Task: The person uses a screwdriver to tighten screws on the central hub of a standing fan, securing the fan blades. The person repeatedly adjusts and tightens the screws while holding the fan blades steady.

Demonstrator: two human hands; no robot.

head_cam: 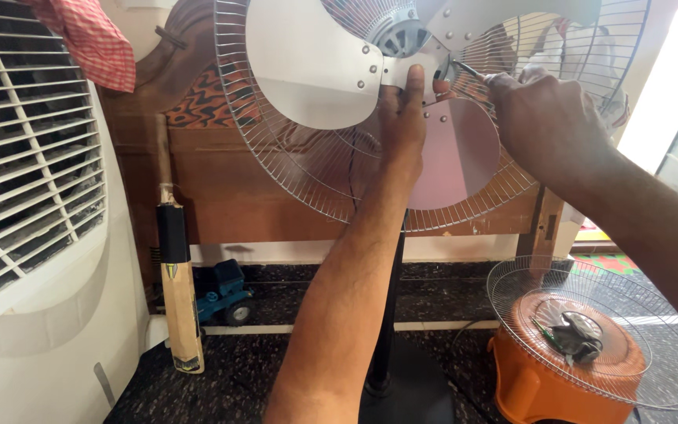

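Note:
A pedestal fan stands in front of me with its front guard off. Its white metal blades [308, 67] sit inside the rear wire guard [276, 149]. My left hand [402, 118] reaches up and grips the blade hub, thumb pressed on the riveted plate. My right hand [547, 118] is closed on a thin metal tool [468, 71], likely a screwdriver, whose tip touches the hub centre. The fan's black pole [390, 314] runs down behind my left forearm.
The removed front wire guard [668, 377] lies on an orange stool [527, 385] at lower right, with a small dark part on it. A white air cooler [33, 235] fills the left. A cricket bat [178, 290] and a blue toy vehicle [221, 290] lean by a wooden headboard [237, 188].

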